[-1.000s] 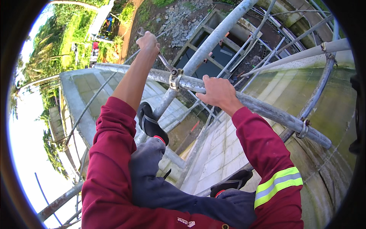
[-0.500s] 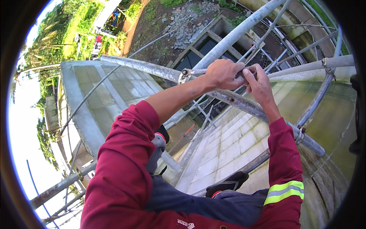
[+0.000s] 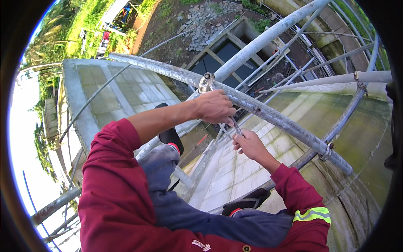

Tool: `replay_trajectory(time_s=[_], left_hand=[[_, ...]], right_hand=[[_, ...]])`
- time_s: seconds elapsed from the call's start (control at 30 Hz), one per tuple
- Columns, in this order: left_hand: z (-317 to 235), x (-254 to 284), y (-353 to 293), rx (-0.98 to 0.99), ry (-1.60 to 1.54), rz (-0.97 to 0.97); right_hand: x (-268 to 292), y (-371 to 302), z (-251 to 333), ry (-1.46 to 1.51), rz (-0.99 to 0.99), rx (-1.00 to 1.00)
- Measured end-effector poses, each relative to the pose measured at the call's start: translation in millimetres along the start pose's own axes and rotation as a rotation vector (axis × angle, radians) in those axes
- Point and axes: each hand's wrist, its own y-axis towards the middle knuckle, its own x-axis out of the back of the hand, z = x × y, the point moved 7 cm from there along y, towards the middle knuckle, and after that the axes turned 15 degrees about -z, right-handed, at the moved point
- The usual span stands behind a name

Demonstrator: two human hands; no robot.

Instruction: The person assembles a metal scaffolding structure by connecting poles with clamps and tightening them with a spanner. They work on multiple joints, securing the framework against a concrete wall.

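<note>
- Grey galvanized scaffold tube point(image 3: 268, 115), dull and blotched, runs slantwise from upper left to lower right, high above a pale tiled concrete roof point(image 3: 121, 90).
- Open air lies on every side; a dark square pit point(image 3: 226, 52) shows far below.
- Metal coupler clamp point(image 3: 205, 82) sits on the tube, just above the left hand point(image 3: 216, 107).
- Left hand is closed around a thin metal tool point(image 3: 236, 125) beside the tube.
- Right hand point(image 3: 249, 145) curls loosely, fingers touching the tool's lower end.

No packages, labels, signs or screens show anywhere in view.
</note>
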Motion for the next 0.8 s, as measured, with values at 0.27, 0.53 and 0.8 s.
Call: replay_trajectory(time_s=[0.27,0.53,0.8], left_hand=[[1.6,50.0,81.9,0.532,-0.052,-0.208],[110.7,97.6,2.2,0.64,-0.364,-0.074],[124.9,75.3,-7.1,0.651,-0.394,-0.243]], right_hand=[[99.1,-1.8,152.8,-1.4,-0.822,0.763],[69.2,92.4,249.2,-1.677,-0.446,1.147],[59.6,144.4,288.4,-1.873,-0.341,1.027]])
